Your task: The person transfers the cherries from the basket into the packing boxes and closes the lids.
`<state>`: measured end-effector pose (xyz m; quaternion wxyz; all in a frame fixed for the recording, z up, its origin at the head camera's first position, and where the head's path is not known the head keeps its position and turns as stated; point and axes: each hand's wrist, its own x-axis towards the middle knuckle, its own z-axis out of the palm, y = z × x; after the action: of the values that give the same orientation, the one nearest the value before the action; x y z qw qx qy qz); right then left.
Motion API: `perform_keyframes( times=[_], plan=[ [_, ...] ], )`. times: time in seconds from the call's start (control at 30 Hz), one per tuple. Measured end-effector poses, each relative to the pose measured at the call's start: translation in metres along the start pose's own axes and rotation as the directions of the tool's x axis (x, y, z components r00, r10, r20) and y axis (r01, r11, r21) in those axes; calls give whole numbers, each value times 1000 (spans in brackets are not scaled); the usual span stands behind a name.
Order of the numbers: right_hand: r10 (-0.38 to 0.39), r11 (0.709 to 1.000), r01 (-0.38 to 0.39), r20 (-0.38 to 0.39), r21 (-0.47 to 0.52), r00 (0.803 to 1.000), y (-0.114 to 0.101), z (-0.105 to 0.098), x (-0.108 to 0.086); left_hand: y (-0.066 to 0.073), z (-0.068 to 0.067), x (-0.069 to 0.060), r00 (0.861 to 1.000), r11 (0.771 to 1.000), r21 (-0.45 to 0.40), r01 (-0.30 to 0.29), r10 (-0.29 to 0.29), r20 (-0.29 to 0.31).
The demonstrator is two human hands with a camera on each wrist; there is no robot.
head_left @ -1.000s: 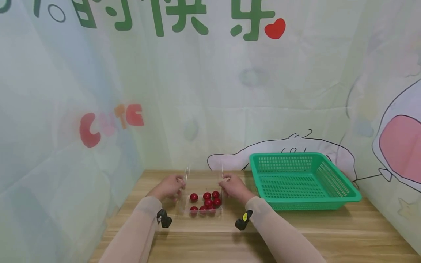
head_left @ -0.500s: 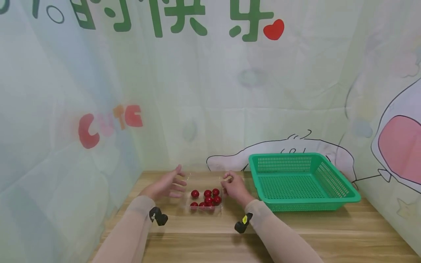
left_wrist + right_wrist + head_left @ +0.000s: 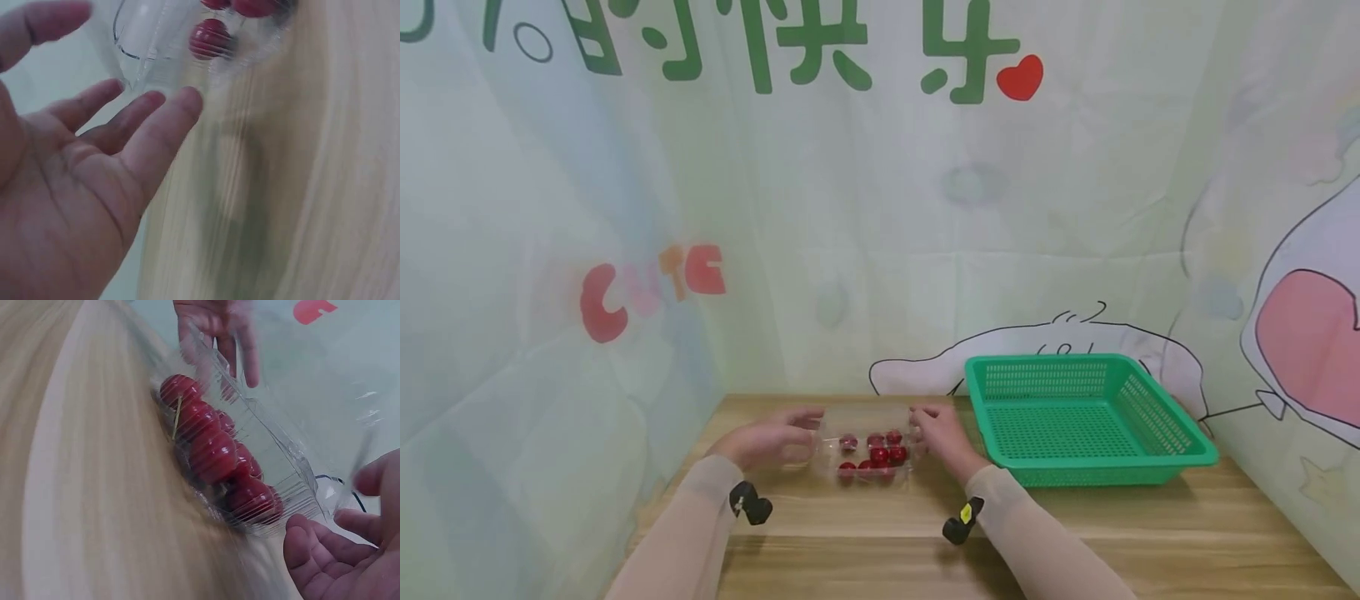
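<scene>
A clear plastic clamshell box (image 3: 831, 475) sits on the wooden table with several red cherries (image 3: 214, 455) inside; one shows a green stem. Its see-through lid (image 3: 865, 417) leans over the cherries, tilted and not flat. My right hand (image 3: 942, 433) is at the lid's right edge, thumb and fingertips pinching the thin plastic in the right wrist view. On the box's other side, my left hand (image 3: 767, 437) has its fingers extended and spread close to the plastic. In the left wrist view its palm (image 3: 69, 200) holds nothing; whether a fingertip touches the box is unclear.
A green plastic basket (image 3: 1090, 458) stands on the table to the right of the right hand. Behind the wooden table (image 3: 865, 558) hangs a printed cloth backdrop (image 3: 865, 317), which also runs along the left and right sides.
The lid has tipped from upright to leaning over the cherries. My left hand let go of its left edge, spread its fingers and moved slightly left. The right hand stayed near the right edge.
</scene>
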<state>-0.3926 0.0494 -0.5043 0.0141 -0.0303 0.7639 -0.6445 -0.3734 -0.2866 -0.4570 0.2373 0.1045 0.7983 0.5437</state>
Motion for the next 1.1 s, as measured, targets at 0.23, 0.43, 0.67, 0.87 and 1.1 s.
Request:
perform_keyframes(
  times=[0.23,0.43,0.67,0.87,1.1],
  plan=[
    [-78,978,82,29,-192,997,2,-4,-7,-3,1,3,999,997,82,8,-12,41],
    [-58,958,77,75,-276,995,-4,-4,-16,4,7,-1,997,994,102,49,-54,48],
    [66,964,-7,213,-265,975,-17,-9,-32,7,12,0,993,990,79,118,-117,-10],
    [88,981,-41,247,-189,965,-17,-9,-36,12,19,0,990,983,127,131,-124,-63],
    [95,989,-65,236,-132,967,-10,-5,-33,16,26,0,981,972,169,162,-141,-131]
  ],
)
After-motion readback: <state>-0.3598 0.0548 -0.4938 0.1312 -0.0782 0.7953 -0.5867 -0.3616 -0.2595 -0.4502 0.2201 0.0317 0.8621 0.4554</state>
